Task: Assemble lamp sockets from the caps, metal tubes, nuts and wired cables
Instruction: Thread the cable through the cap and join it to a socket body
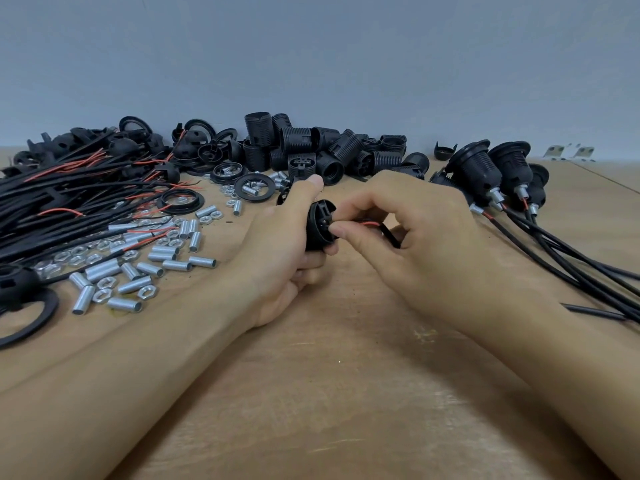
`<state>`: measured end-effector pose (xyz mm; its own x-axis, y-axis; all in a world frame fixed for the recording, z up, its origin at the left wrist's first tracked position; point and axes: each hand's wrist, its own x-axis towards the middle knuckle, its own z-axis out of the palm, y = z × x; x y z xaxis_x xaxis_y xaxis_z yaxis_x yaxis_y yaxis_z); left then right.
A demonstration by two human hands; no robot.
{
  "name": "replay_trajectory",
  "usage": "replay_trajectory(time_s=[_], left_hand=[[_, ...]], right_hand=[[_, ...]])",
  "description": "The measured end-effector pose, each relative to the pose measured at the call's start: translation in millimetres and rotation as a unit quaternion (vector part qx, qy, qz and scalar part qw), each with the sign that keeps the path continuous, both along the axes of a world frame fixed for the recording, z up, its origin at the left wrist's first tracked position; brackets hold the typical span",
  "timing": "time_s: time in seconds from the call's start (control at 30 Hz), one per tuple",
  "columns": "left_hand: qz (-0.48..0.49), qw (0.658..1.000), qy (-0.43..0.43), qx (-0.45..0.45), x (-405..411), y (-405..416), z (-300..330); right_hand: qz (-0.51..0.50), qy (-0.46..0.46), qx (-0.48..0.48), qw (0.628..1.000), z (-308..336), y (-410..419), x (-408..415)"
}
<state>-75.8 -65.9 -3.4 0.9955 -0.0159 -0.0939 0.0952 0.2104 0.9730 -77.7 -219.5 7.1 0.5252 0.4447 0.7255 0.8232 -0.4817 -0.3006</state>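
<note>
Wood table, grey wall, 2 metal brackets far right.

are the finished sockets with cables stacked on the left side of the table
No, the finished sockets with their cables lie on the right side of the table, while the left side holds loose wires, metal tubes and nuts.

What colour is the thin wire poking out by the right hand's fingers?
Red, next to a black one. The head view shows the red wire pinched by the right hand.
</note>
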Motion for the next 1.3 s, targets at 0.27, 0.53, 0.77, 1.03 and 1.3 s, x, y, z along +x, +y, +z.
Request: replay_trajectory(time_s=[0.27, 0.53, 0.77, 1.03, 1.3], left_hand=[[0.008, 1.000, -0.017, -0.015, 0, -3, -1], [0.045, 0.999, -0.004, -0.029, 4, 0, -2], [0.048, 0.998, -0.007, -0.031, 6, 1, -5], [0.062, 0.996, -0.057, -0.009, 5, 0, -8], [0.121, 0.974, -0.159, 0.111, 6, 3, -14]], right_hand=[[0.010, 0.035, -0.006, 0.999, -1, 3, 0], [0.008, 0.328, -0.044, 0.943, 33, -40, 14], [-0.013, 0.443, -0.239, 0.864, 27, -53, 21], [0.034, 0.406, -0.083, 0.910, 24, -42, 19], [0.000, 0.331, -0.032, 0.943, 17, -28, 14]])
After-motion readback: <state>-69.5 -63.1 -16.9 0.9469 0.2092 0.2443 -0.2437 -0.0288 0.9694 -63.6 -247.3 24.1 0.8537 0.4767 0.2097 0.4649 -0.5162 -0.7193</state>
